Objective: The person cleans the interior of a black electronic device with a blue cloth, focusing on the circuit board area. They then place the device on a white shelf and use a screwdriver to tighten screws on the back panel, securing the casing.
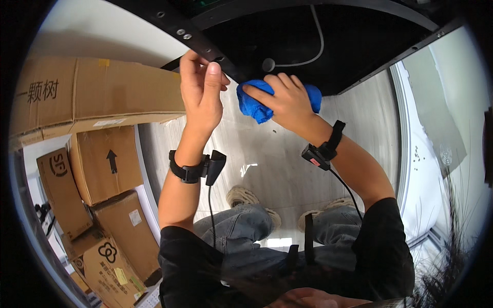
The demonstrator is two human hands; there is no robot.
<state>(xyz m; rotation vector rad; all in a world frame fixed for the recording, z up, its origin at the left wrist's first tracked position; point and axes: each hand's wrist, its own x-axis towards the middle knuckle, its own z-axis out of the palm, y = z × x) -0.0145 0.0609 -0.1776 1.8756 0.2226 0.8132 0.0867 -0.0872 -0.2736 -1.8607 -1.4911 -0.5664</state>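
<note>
My right hand (290, 102) is wrapped over a bunched blue cloth (252, 109), which sticks out on both sides of the fingers. The cloth is at the lower edge of a large black cabinet-like frame (257, 38); whether it touches the frame I cannot tell. To the left, my left hand (203, 95) is raised beside the frame's slanted black rail (177, 28), thumb up and fingers loosely bent and apart. Nothing shows in it, and its fingertips are partly hidden behind the thumb. Both wrists wear a black strap with a small device and a cable.
A long cardboard box (126, 87) lies left of my left hand, with several more cartons (105, 164) below it. Inside the black frame hangs a grey cable (321, 38) with a round end. White panels (423, 169) stand at right. Under my arms is a grey wood-look floor (257, 164).
</note>
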